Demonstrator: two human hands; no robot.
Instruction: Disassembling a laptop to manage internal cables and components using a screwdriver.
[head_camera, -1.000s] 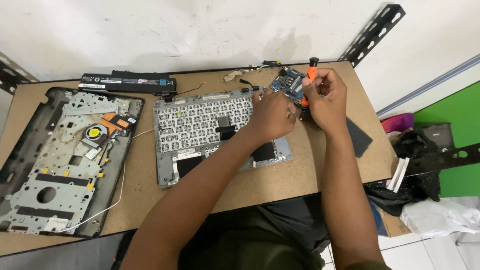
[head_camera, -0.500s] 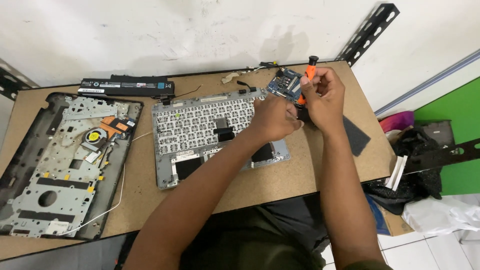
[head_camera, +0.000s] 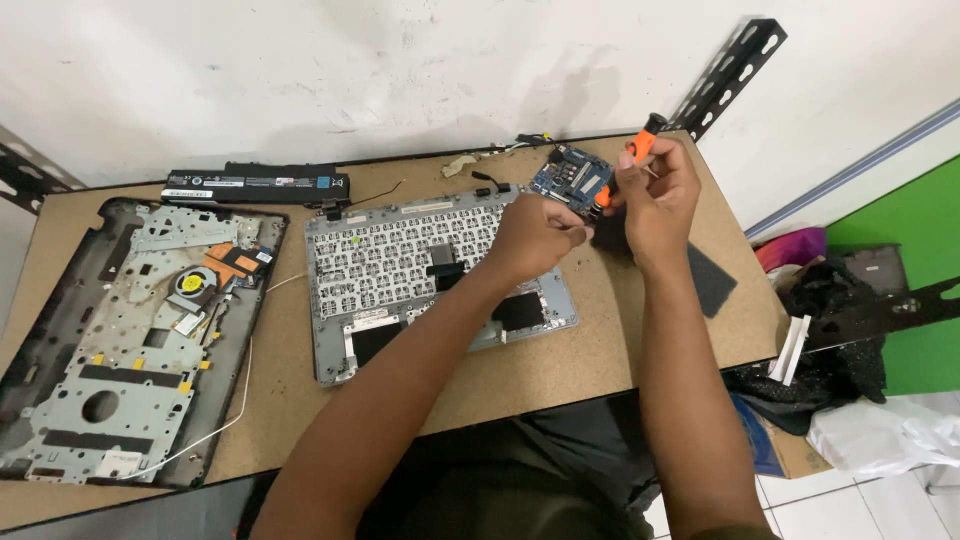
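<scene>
A particleboard table (head_camera: 560, 370) against a scuffed white wall is my bench. At its far edge I pinch a small blue circuit board (head_camera: 572, 178) in my left hand (head_camera: 532, 237), fingers closed on its rim; my right hand (head_camera: 657, 196) is wrapped around an orange-handled screwdriver (head_camera: 640, 143). The board looks light, stiff and fragile, best held by its bare edges. Below lies the upturned keyboard panel (head_camera: 400, 270), farther left the laptop base (head_camera: 130, 330).
</scene>
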